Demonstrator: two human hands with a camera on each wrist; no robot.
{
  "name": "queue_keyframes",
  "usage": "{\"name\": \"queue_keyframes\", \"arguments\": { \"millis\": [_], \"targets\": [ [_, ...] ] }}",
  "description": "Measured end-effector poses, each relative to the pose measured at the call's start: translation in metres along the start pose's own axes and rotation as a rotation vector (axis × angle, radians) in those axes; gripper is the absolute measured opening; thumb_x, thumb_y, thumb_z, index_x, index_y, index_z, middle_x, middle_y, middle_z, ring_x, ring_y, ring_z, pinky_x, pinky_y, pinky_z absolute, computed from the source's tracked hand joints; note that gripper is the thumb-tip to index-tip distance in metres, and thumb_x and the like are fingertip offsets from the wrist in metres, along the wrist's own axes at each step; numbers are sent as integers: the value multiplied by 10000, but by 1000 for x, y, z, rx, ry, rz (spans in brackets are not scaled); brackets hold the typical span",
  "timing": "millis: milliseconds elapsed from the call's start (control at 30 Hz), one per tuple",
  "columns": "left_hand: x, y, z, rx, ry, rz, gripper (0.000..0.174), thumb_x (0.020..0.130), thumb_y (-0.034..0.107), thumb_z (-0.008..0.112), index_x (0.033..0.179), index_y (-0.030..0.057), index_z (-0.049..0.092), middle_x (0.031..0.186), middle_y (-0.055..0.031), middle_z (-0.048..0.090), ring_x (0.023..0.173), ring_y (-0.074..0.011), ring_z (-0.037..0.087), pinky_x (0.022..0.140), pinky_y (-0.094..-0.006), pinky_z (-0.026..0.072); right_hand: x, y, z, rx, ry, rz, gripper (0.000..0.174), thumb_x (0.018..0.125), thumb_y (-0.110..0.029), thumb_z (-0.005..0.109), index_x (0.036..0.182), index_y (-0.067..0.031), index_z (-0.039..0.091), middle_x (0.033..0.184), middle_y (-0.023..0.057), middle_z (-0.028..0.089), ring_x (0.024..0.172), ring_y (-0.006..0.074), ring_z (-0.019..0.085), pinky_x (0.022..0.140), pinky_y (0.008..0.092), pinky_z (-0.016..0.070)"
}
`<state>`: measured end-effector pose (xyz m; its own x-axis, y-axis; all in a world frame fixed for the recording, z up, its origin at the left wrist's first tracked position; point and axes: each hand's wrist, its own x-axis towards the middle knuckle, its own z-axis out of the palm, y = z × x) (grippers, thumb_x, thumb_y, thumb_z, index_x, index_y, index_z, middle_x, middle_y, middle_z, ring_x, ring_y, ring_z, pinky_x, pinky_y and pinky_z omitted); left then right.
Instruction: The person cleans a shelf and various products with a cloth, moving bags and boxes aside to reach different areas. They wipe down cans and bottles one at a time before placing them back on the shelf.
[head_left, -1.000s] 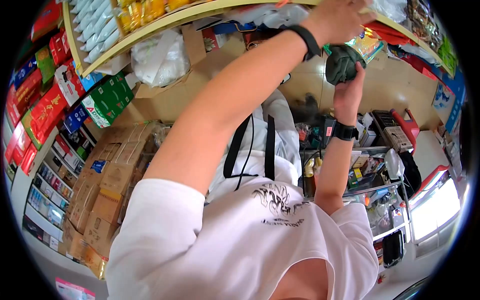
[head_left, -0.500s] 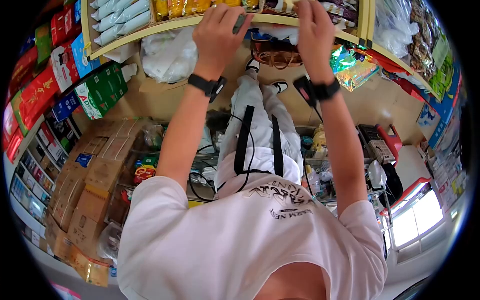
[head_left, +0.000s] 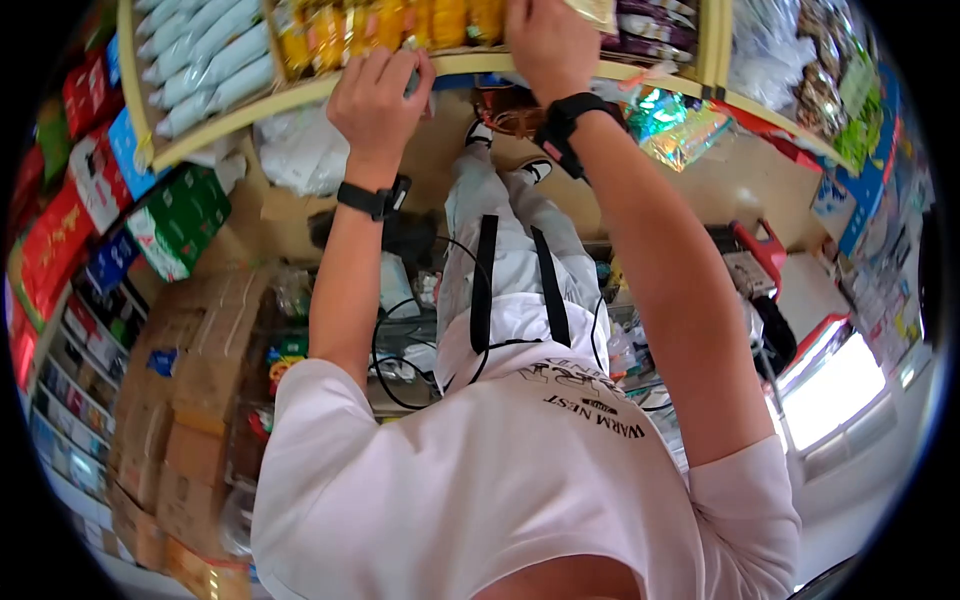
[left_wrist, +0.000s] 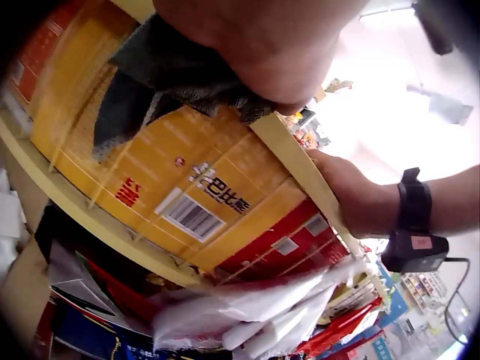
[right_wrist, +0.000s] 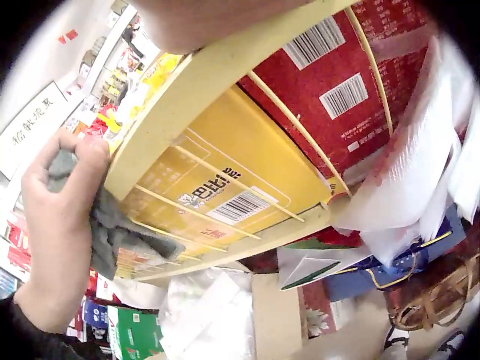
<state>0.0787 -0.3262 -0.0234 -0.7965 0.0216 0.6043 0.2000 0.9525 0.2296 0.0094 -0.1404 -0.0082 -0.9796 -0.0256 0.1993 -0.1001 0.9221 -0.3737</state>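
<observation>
My left hand (head_left: 375,108) grips a dark grey cloth (right_wrist: 120,232) over the pale yellow front rail (head_left: 470,62) of a shelf rack. In the right wrist view the cloth hangs down the outside of the rail, with thumb and fingers pinching its upper part. The left wrist view shows it bunched beneath the hand, in front of yellow cartons (left_wrist: 180,187). Farther right along the rail, my right hand (head_left: 553,55) lies at the top edge, close to a cream packet (head_left: 596,12). Its fingertips are mostly hidden, so I cannot tell whether they curl round anything.
Pale blue packets (head_left: 215,50) and yellow-orange packets (head_left: 390,25) fill the rack, with purple ones (head_left: 655,30) to the right. White plastic bags (right_wrist: 206,311) hang below it. A brown woven bag (head_left: 508,110) sits near my feet. Cardboard boxes (head_left: 190,400) are stacked at left.
The dark cloth went from my right hand to my left. Both hands came to the front rail, and in the last half second they shifted left along it.
</observation>
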Motion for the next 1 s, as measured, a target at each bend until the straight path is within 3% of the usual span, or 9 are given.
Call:
{"name": "queue_keyframes", "arguments": {
  "millis": [67,133,200,500,800,867,900,933,1000],
  "targets": [
    [5,18,5,-64,-30,35,203,775,187,801,693,194,615,696,31,551,622,-204,549,516,-331,435,5,-9,-11,-15,-255,153,246,1048,-265,538,933,-67,626,767,193,679,734,383,678,667,481,539],
    [9,32,8,-130,-49,28,201,784,159,805,710,187,621,694,10,545,620,-227,543,530,-345,443,3,-2,-1,-3,-151,101,398,1038,-352,484,833,-62,665,748,164,704,681,322,713,621,445,569],
    [6,29,8,-124,-32,54,210,797,137,818,724,170,624,695,-9,558,613,-245,543,548,-365,455,3,-7,-3,62,-94,152,369,1020,-318,494,765,-92,635,710,136,710,624,376,689,566,472,554],
    [1,27,2,-176,-49,13,210,840,49,806,761,55,612,701,-116,585,618,-324,566,584,-411,460,-2,-8,7,166,-26,114,358,1007,-330,559,731,-112,630,656,72,686,585,292,690,521,421,539],
    [-7,23,6,-73,6,-31,210,892,82,789,802,23,608,715,-119,601,610,-322,555,584,-405,472,-9,-10,16,270,122,5,314,969,-309,598,728,-115,655,648,59,656,596,268,676,563,393,539],
    [-2,30,2,-75,-36,-191,231,914,116,781,818,-3,609,737,-117,623,615,-282,558,595,-389,481,-9,-9,8,266,29,-9,260,939,-269,583,754,-124,695,726,64,692,673,258,692,605,409,535],
    [-3,35,1,-234,36,-399,258,936,144,769,830,-27,607,765,-116,644,660,-233,572,622,-373,500,-8,-8,5,331,-39,44,195,914,-224,599,784,-121,703,766,50,698,716,246,694,649,396,541],
    [1,43,1,-148,179,-481,260,949,144,756,835,-31,603,802,-118,654,727,-199,577,683,-360,515,-10,-3,3,360,-36,32,195,914,-224,599,784,-121,703,766,50,698,716,246,694,649,396,541],
    [11,74,-9,-168,247,-532,257,978,174,733,906,-46,621,886,-132,672,796,-208,603,744,-369,523,-17,14,-11,448,61,-171,182,922,-212,606,818,-100,705,814,54,707,813,248,694,709,386,542]
  ]
}}
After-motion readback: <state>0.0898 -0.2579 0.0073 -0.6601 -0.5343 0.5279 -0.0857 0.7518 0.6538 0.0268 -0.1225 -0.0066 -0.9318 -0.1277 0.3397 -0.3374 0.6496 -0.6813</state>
